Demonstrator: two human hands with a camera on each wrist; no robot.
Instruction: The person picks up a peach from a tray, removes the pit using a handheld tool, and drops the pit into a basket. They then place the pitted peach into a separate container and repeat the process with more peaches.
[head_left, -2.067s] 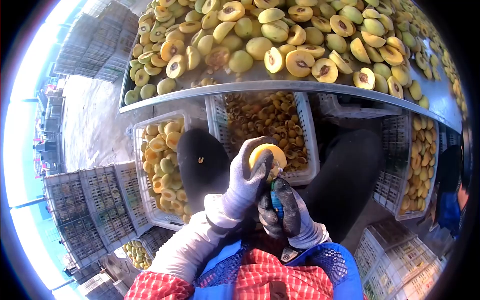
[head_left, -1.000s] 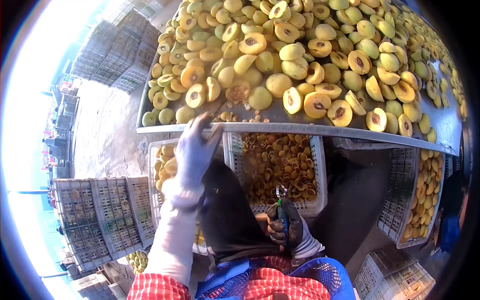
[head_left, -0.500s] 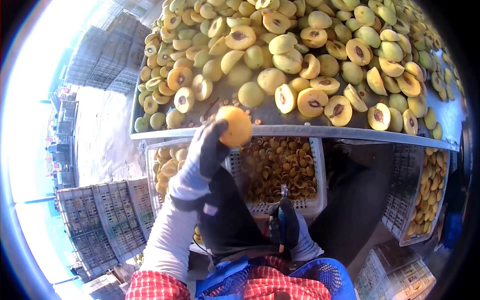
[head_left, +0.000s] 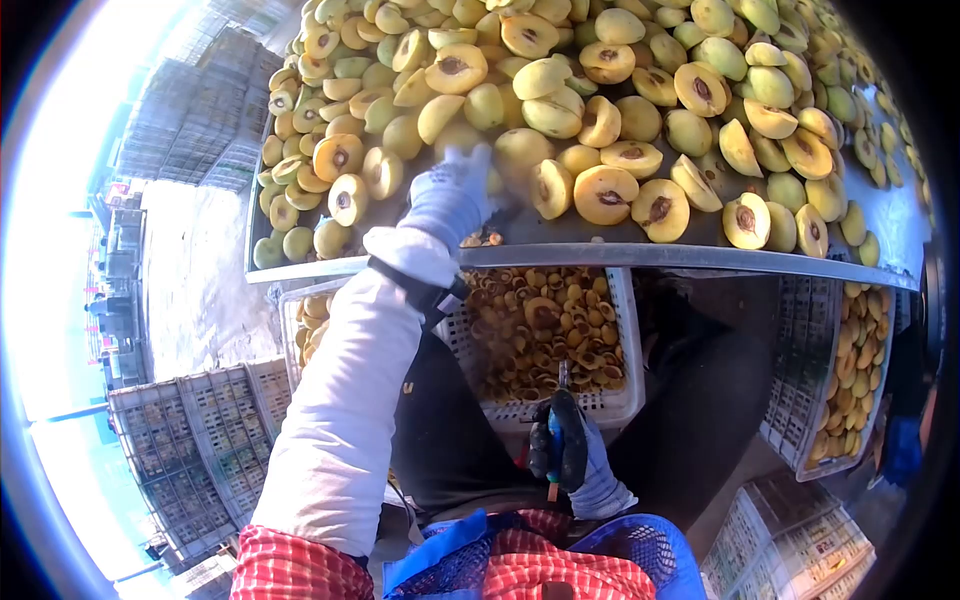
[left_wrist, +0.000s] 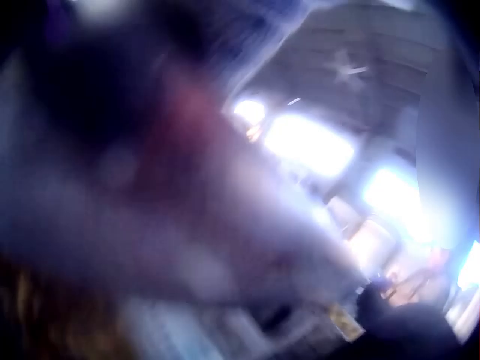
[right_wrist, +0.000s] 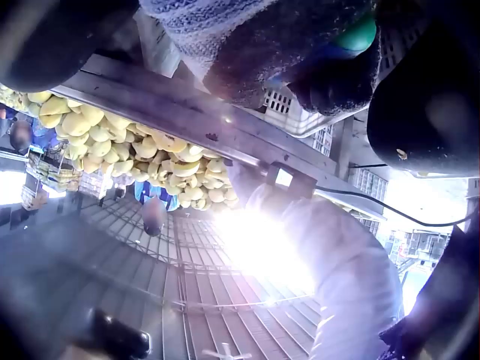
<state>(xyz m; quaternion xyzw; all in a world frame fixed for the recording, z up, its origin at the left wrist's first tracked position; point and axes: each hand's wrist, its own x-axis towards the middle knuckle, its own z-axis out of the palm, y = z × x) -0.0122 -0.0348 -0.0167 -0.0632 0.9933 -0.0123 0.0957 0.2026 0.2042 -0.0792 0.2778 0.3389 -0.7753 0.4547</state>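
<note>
My left hand [head_left: 452, 196], in a light glove, reaches over the metal table's rim [head_left: 640, 257] and rests among halved yellow fruit [head_left: 603, 190]. Its fingertips are hidden by the fruit, so I cannot tell whether it holds one. My right hand [head_left: 566, 452], in a dark-palmed glove, stays low by my lap and grips a pitting tool [head_left: 557, 425] with a blue-green handle and a small metal loop pointing up. In the right wrist view the handle [right_wrist: 352, 34] shows inside the glove and the left sleeve [right_wrist: 337, 262] stretches toward the table. The left wrist view is a blur.
A white crate of pits [head_left: 545, 330] sits under the table edge between my knees. Crates of fruit halves stand at left [head_left: 312, 325] and right [head_left: 850, 370]. Empty stacked crates [head_left: 190, 450] fill the floor at left. Another person [head_left: 905, 400] is at the far right.
Half a second ago my left hand held an orange-yellow fruit just in front of the rim. It has since moved forward onto the pile, and that fruit no longer shows. The right hand stayed put.
</note>
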